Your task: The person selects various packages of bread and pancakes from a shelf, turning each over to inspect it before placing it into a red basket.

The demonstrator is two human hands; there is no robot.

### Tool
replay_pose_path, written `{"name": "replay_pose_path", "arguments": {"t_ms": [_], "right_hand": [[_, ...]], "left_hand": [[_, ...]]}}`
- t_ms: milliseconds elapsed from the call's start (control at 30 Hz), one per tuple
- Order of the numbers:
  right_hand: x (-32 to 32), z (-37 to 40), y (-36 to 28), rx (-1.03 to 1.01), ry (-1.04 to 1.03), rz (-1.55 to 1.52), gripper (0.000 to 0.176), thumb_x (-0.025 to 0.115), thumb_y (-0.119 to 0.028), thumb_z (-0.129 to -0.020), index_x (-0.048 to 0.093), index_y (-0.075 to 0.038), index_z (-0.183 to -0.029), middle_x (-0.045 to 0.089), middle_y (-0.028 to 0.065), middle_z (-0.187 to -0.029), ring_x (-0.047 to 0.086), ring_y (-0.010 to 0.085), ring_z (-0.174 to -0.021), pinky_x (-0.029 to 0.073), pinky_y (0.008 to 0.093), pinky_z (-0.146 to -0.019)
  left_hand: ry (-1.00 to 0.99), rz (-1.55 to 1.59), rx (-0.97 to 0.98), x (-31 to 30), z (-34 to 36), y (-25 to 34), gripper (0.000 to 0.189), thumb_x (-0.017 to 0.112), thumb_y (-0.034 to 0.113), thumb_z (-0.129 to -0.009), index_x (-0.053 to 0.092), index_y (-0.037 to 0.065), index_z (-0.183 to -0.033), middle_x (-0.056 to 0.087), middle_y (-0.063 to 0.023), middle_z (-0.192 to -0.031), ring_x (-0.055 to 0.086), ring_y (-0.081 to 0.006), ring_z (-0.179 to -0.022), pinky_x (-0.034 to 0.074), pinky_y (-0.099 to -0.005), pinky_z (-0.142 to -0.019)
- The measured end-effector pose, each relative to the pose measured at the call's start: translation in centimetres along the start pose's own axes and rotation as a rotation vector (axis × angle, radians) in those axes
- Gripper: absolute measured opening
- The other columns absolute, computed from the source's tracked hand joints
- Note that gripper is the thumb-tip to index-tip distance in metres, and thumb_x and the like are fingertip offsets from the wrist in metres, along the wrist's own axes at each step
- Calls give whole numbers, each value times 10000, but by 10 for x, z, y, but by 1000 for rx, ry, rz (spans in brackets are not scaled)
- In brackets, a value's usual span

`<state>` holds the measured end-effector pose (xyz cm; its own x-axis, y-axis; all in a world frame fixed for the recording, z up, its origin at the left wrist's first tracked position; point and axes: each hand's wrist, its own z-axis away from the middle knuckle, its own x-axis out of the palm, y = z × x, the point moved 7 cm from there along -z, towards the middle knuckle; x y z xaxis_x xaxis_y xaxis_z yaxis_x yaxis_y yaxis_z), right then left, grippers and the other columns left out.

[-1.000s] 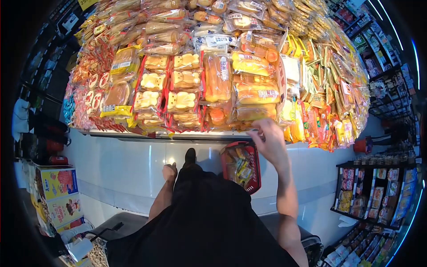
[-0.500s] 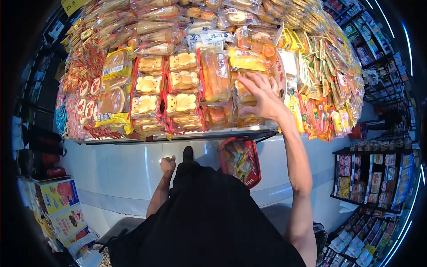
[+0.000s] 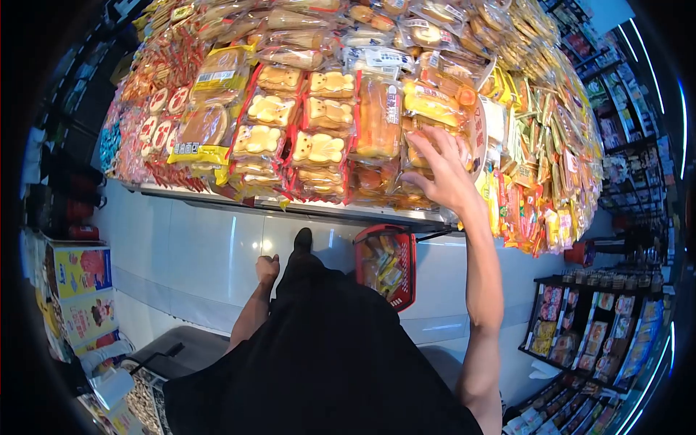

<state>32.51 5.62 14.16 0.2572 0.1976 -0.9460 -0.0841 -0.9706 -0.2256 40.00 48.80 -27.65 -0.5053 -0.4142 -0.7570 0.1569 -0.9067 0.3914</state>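
Observation:
My right hand [image 3: 448, 172] is over the front of the display, thumb and fingers apart, on or just above a clear-wrapped bread pack [image 3: 419, 154] that it partly covers. Beyond its fingertips lies a yellow-labelled bread pack [image 3: 433, 104]. To its left is a long clear pack of bread [image 3: 379, 119], and further left are red-edged packs of bear-shaped buns [image 3: 319, 147]. My left hand [image 3: 267, 270] hangs low over the floor, fingers curled in, with nothing visible in it. Below the display's edge, a red shopping basket [image 3: 407, 279] holds several wrapped packs.
Yellow-and-clear bread packs [image 3: 205, 127] lie on the left of the heaped display. Small wrapped snacks [image 3: 525, 196] fill its right end. Shelving with packaged goods [image 3: 594, 330] stands to the right. Printed cartons [image 3: 83, 272] and a grey stool-like seat [image 3: 181, 348] are at left.
The view has turned slightly, so the display sits tilted and further right. My right hand stays over the same packs with its fingers spread. My left hand remains low and curled.

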Motion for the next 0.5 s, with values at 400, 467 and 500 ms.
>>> {"name": "replay_pose_path", "arguments": {"t_ms": [400, 467, 500], "right_hand": [[-23, -8, -39, -95, 270, -34, 233, 732, -77, -726, 654, -51, -944, 577, 94, -1084, 535, 291, -1004, 387, 414, -882], [-27, -11, -53, -134, 294, -95, 204, 727, -68, -726, 651, -47, -914, 596, 82, -1001, 552, 279, -935, 394, 393, -835], [-31, -13, -63, -162, 315, -112, 187, 724, -63, -724, 648, -52, -894, 601, 70, -931, 562, 268, -878, 394, 381, -810]], "left_hand": [[52, 101, -104, 3, 18, -24, 308, 668, 274, -827, 683, -25, -758, 665, -242, -816, 636, -430, -857, 498, -467, -769], [75, 120, -95, 1, 17, -22, 291, 674, 259, -820, 684, -28, -769, 665, -247, -830, 638, -426, -870, 500, -469, -775], [79, 127, -102, 1, 13, -22, 291, 674, 259, -820, 684, -28, -769, 665, -247, -830, 638, -426, -870, 500, -469, -775]]}}
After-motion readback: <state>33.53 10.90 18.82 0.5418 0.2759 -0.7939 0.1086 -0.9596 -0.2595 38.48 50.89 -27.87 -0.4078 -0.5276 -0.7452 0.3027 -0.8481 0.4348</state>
